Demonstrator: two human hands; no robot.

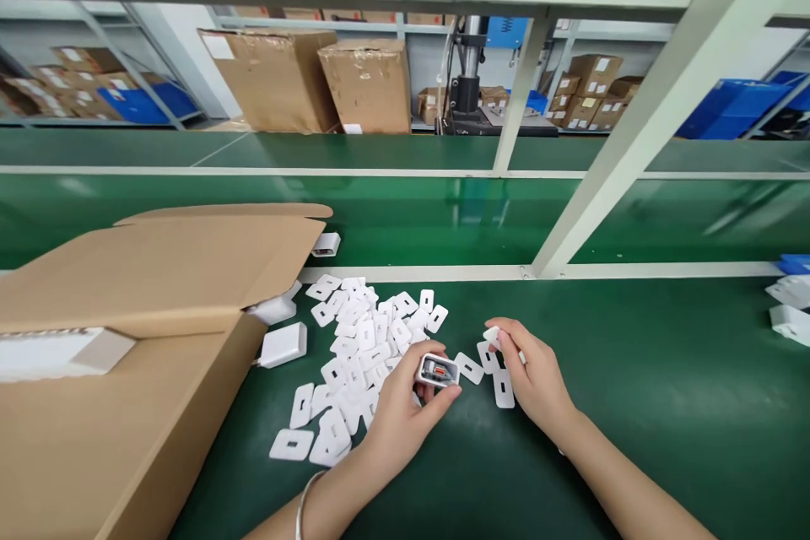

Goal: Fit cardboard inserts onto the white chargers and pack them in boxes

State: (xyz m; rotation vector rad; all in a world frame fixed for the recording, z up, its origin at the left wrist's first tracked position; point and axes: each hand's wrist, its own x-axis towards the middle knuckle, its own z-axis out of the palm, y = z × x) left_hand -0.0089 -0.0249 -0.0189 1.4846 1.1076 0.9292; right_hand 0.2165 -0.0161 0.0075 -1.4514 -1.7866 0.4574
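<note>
My left hand (pixel 405 418) grips a white charger housing (pixel 439 370) whose open end faces me, with small parts showing inside. To its right, my right hand (pixel 531 371) pinches a small white cover plate (pixel 492 337) between thumb and fingers. Under and beside that hand lie a few loose plates (pixel 504 389) with a slot in the middle. A large pile of the same white plates (pixel 367 346) spreads over the green table to the left, partly behind my left hand.
An open cardboard box (pixel 190 405) stands at the left with a white carton (pixel 63 353) inside. White chargers (pixel 283 345) lie beside it, and one housing (pixel 326 245) sits farther back. A slanted metal post (pixel 633 126) rises behind my right hand. More white parts (pixel 791 304) lie at the right edge.
</note>
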